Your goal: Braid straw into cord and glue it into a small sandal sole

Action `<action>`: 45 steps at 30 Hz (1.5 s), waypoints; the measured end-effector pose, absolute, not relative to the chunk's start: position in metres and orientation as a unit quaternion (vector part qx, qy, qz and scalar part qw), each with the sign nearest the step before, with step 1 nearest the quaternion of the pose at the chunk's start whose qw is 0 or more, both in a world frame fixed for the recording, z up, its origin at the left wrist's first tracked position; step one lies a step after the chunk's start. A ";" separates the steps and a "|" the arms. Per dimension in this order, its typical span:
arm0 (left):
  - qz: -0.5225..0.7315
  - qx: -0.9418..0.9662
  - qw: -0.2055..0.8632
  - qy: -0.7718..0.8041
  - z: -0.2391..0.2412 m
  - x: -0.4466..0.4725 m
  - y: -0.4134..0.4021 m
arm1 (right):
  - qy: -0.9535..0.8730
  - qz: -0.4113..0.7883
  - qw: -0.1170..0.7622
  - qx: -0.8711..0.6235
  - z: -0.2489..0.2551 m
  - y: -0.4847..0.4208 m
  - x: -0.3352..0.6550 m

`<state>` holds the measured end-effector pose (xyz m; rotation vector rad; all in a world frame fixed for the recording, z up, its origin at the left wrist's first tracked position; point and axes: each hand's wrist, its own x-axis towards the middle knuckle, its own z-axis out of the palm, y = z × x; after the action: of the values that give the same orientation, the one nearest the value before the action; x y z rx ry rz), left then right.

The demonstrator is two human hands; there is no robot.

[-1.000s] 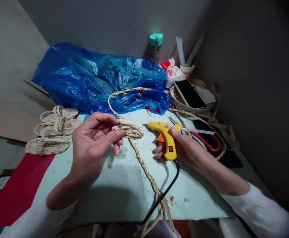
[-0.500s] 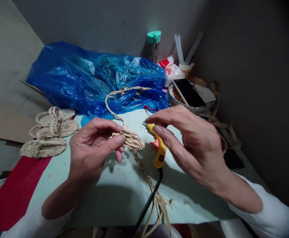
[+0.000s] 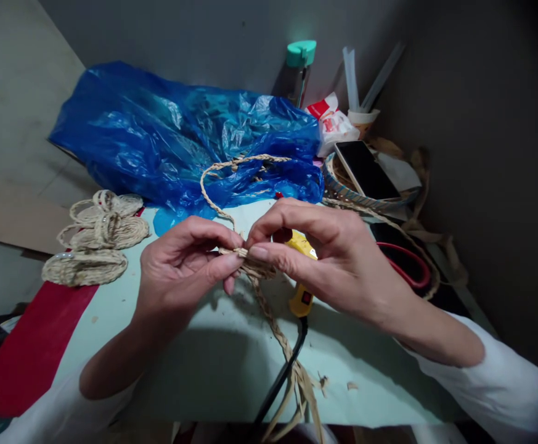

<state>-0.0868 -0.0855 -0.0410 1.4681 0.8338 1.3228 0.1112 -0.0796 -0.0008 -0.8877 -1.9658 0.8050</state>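
Observation:
Both hands meet over the pale green sheet [image 3: 222, 364] at the table's middle. My left hand [image 3: 180, 265] pinches a small coil of braided straw [image 3: 254, 266] between thumb and fingers. My right hand [image 3: 328, 259] pinches the same coil from the right. The braid [image 3: 275, 327] trails down toward me and frays near the table's edge; another length loops back over the blue bag. The yellow glue gun [image 3: 300, 296] lies on the sheet under my right hand, its black cord [image 3: 278, 385] running toward me.
A crumpled blue plastic bag [image 3: 167, 135] fills the back left. Several small woven straw pieces [image 3: 95, 237] lie at the left by a red sheet [image 3: 28, 351]. A phone [image 3: 365, 169] rests on a woven basket [image 3: 342, 191] at right, beside red-handled scissors [image 3: 405, 265], a teal-capped bottle [image 3: 299, 71] and a cup of glue sticks [image 3: 361, 92].
My right hand set the glue gun down on the sheet, rose over it and came left to pinch the straw coil. My left hand kept hold of the coil.

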 end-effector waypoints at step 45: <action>0.517 0.585 0.465 0.417 -0.043 -0.074 -0.086 | -0.695 0.475 0.406 -0.356 -0.025 -0.076 0.101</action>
<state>-0.0744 -0.0865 -0.0432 1.4370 1.0230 1.2703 0.1012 -0.0756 -0.0250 -0.8988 -1.7538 1.1974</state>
